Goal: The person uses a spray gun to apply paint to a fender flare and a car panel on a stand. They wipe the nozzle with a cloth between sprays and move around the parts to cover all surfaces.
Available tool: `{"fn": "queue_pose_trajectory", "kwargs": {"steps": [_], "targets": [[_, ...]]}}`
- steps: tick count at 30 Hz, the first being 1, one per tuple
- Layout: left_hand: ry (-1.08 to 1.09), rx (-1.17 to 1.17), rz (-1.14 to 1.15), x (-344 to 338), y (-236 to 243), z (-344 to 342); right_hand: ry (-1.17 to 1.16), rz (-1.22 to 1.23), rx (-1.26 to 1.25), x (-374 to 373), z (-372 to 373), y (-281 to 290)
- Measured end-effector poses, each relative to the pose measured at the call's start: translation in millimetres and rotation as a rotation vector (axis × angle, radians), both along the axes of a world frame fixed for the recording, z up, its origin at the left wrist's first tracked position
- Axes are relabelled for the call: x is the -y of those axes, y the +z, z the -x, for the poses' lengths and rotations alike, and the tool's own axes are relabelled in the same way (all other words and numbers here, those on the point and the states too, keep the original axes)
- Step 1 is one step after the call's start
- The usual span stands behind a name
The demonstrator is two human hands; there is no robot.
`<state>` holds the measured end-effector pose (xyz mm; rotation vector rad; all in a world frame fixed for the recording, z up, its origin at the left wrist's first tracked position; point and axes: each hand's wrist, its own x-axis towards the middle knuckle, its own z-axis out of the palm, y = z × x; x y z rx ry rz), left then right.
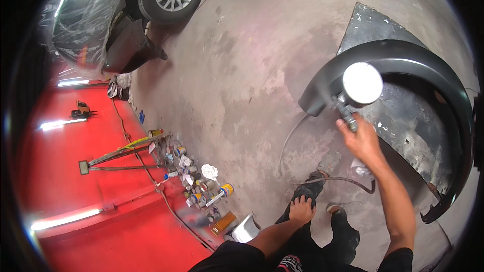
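Right hand (362, 140) gripping spray gun (346, 113) near black fender's (403, 52) left end; white cup (363, 83) blocks part of view. Left hand (301, 210) released, resting on knee (306, 190). Hose (348, 180) close by. Cans (207, 185) clutter red wall's (70, 171) base.

Between the arched, satin-black vehicle panel (398, 50) and the clustered small metal cans (207, 186), a wide passage is left over the mottled grey concrete floor (227, 90). Nearer, the way is crossed by a curved dark hose (345, 179).
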<state>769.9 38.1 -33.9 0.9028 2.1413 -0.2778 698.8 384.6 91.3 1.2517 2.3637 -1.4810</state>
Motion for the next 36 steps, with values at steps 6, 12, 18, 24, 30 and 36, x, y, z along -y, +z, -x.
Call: {"fn": "queue_pose_trajectory", "kwargs": {"steps": [6,12,18,24,30,36], "targets": [[-0.001,0.024,-0.011,-13,1,-9,0.336,0.093,-0.008,43,9,-49],[-0.097,0.052,-0.001,-27,-6,-5,0.155,0.240,-0.011,-11,-8,-1],[-0.168,0.069,0.073,-45,-7,-8,-0.518,0.386,-0.178,-98,-73,45],[-0.082,-0.014,-0.177,-93,-24,-11,-1.070,0.358,-0.485,-171,-207,42],[-0.410,-0.205,-0.241,-183,-18,-15,-1.329,0.315,-0.489,-175,-358,60],[-0.420,-0.341,-0.285,-228,-22,-68,-1.617,0.305,-0.585,-120,-519,51]]}}
